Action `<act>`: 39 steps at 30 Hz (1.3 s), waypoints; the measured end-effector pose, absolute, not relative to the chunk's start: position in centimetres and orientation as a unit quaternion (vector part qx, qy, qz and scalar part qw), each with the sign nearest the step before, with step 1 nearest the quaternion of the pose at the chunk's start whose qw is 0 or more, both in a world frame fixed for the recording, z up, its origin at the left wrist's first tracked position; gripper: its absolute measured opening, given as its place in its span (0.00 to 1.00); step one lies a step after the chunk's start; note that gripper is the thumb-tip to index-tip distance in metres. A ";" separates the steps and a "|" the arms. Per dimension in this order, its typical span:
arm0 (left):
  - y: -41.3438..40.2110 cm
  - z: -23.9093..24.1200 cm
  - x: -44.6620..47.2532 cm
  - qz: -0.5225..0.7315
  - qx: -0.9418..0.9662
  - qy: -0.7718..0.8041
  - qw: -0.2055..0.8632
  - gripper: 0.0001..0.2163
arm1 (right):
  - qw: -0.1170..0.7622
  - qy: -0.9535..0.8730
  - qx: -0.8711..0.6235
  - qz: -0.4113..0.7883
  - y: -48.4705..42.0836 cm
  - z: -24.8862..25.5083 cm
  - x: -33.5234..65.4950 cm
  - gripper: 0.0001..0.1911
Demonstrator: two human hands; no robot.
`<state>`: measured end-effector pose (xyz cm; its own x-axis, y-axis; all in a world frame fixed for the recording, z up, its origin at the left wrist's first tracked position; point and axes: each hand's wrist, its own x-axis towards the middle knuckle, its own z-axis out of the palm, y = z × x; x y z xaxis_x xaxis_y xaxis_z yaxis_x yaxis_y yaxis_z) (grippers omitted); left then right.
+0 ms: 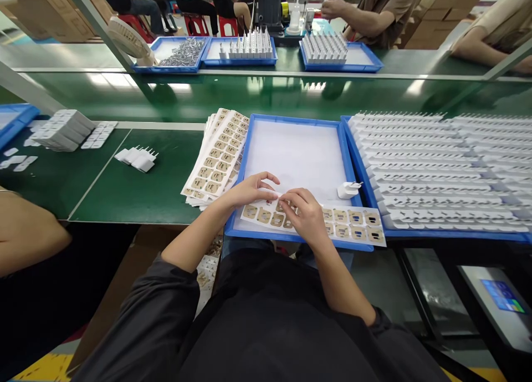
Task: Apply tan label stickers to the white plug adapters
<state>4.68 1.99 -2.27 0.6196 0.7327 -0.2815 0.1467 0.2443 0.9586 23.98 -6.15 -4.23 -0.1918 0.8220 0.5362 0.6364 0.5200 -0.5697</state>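
A sheet of tan stickers [341,230] on white backing lies across the front edge of a blue-rimmed tray [291,117] lined in white. My left hand [252,189] is over the sheet's left part, its fingers curved and apart, the thumb by the sheet's upper edge. My right hand [306,213] is closed, thumb and forefinger pinched at that edge close to the left thumb. Whether a single sticker is between these fingertips is too small to tell. Right of my hands, a white plug adapter [349,189] lies on its side in the tray.
More sticker sheets [216,154] are stacked left of the tray. White plugs [139,157] lie farther left. A second blue tray [415,233] holds rows of white plugs at right. Behind runs a green belt [233,96]; a co-worker's arm [29,232] is at left.
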 end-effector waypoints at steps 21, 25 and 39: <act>4.2 -0.8 22.0 0.101 0.960 0.192 0.174 0.36 | 0.456 -0.665 -0.353 0.475 -9.4 -4.9 27.5 0.11; 4.6 -1.5 24.4 0.092 0.933 0.244 0.247 0.21 | 0.447 -0.660 -0.364 0.482 -9.7 -5.1 27.7 0.14; -3.2 -2.0 7.0 0.345 0.450 0.290 0.771 0.23 | 0.609 -0.531 -0.274 0.522 -9.2 -4.0 26.0 0.08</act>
